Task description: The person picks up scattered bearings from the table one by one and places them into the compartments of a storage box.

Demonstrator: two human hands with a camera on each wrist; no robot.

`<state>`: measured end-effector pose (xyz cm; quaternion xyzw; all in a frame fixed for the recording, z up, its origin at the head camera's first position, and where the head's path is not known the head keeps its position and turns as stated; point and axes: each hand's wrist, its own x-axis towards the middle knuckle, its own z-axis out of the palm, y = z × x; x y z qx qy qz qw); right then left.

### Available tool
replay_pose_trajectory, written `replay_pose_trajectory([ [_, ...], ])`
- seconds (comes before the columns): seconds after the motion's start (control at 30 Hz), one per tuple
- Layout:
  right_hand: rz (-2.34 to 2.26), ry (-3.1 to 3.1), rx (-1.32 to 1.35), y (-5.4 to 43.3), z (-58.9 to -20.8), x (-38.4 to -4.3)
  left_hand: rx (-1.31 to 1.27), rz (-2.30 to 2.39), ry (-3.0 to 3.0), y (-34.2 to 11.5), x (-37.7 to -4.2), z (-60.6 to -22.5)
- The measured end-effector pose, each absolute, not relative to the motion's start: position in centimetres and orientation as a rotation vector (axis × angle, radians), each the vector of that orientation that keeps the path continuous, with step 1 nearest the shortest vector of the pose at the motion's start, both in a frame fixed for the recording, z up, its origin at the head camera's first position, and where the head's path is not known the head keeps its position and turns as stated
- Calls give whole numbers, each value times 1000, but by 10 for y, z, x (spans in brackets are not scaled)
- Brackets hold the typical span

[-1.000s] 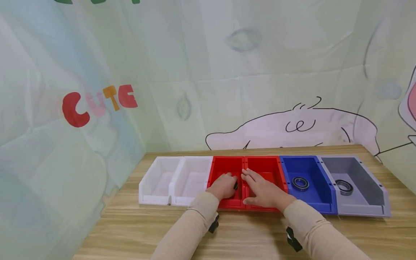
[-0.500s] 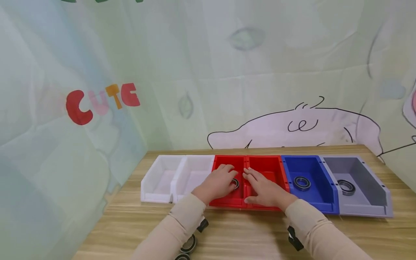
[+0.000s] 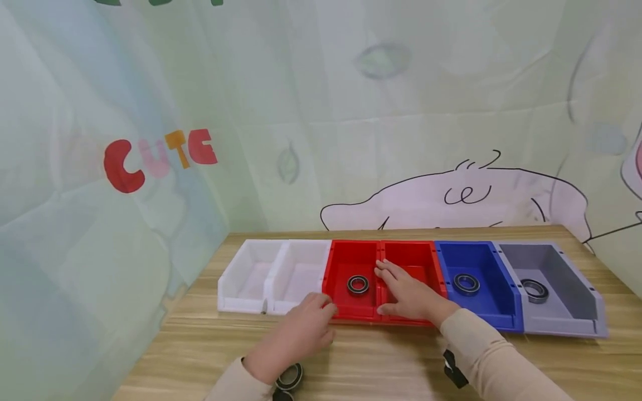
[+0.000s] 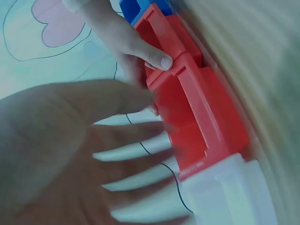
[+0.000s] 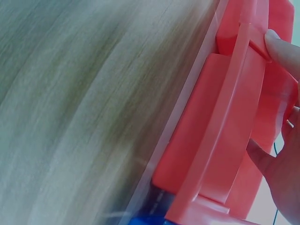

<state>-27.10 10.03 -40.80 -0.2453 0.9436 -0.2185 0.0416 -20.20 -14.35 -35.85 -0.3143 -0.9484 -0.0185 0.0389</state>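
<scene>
My left hand (image 3: 302, 327), nothing in it, is over the table just in front of the second white bin and the left red bin. In the left wrist view its fingers (image 4: 136, 133) look spread and blurred. My right hand (image 3: 412, 294) rests on the divider between the left red bin (image 3: 335, 312) and the right red bin (image 3: 426, 262), its thumb at the front rim. A ball bearing (image 3: 358, 277) lies flat in the left red bin. Another bearing (image 3: 290, 377) is on the table beside my left wrist, with part of one more below it.
Two white bins (image 3: 267, 284) stand left of the red ones. To the right are a blue bin (image 3: 511, 317) and a grey bin (image 3: 562, 326), holding a bearing (image 3: 466, 292) and another bearing (image 3: 534, 298). A printed cloth (image 3: 281, 111) hangs behind the wooden table (image 3: 371, 367).
My left hand has come out of the left red bin, moving left and toward me; the bearing it touched there now lies uncovered. My right hand has stayed at the divider.
</scene>
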Motion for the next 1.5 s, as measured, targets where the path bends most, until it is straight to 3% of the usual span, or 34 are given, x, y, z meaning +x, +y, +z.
replay_pose_trajectory([
  [0.17,-677,2885,-716,102,-410,-271,-848,-143,-3188,-173,-179,-370],
  [0.43,-694,2884,-737,103,-413,-274,-685,-306,-3414,-190,-173,-389],
  [1.07,-718,2874,-796,102,-411,-273,-774,-280,-3194,-190,-171,-409],
  [1.5,-734,2864,-779,102,-412,-273,-821,-278,-2964,-196,-174,-394],
])
